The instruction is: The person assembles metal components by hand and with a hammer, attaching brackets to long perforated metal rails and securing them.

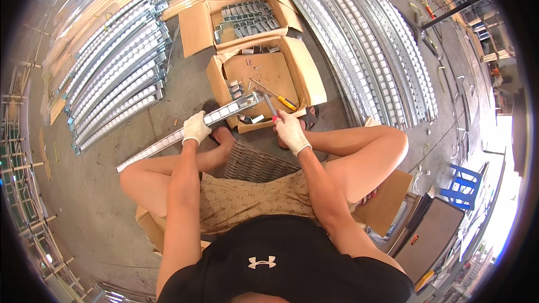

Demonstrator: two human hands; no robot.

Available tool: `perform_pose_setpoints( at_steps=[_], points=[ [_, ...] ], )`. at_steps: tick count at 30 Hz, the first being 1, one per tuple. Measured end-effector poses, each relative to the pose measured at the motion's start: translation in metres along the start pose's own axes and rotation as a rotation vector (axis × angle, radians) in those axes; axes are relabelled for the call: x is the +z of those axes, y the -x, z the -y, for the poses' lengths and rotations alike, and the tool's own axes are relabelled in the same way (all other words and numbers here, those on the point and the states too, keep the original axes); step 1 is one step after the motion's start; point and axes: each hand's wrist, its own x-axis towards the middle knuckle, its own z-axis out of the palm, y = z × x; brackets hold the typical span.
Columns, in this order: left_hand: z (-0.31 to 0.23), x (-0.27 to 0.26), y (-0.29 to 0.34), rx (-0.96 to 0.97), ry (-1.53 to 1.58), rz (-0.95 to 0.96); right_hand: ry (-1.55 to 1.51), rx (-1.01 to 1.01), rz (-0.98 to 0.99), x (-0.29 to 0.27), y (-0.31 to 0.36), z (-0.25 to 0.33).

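Note:
My left hand, in a white glove, is closed around a long metal roller track with white rollers. The track slants from above my left thigh up to the near cardboard box, and its far end lies over that box. In my right hand, also gloved, is a thin tool with a red handle, which looks like a screwdriver. Its shaft points at the track's end; whether they touch I cannot tell. Inside the near box lie a yellow-handled screwdriver, a few metal brackets and small loose bits.
Behind stands another open box holding rows of metal brackets. Roller tracks lie in rows on the floor at left and right. A blue plastic stool and a brown case are at the lower right.

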Motion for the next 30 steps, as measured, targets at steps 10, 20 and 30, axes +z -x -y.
perform_pose_setpoints(
  at_steps=[10,20,30],
  points=[
    [-0.031,-0.053,0.012,0.014,0.036,-0.084,-0.227,0.129,-0.152,-0.05,0.023,0.059],
    [-0.016,-0.029,0.01,0.043,0.023,-0.012,0.678,-0.499,-0.383,-0.026,0.016,0.056],
    [-0.022,-0.036,-0.009,0.062,0.042,-0.058,0.041,-0.041,-0.268,-0.019,-0.002,0.022]
  ],
)
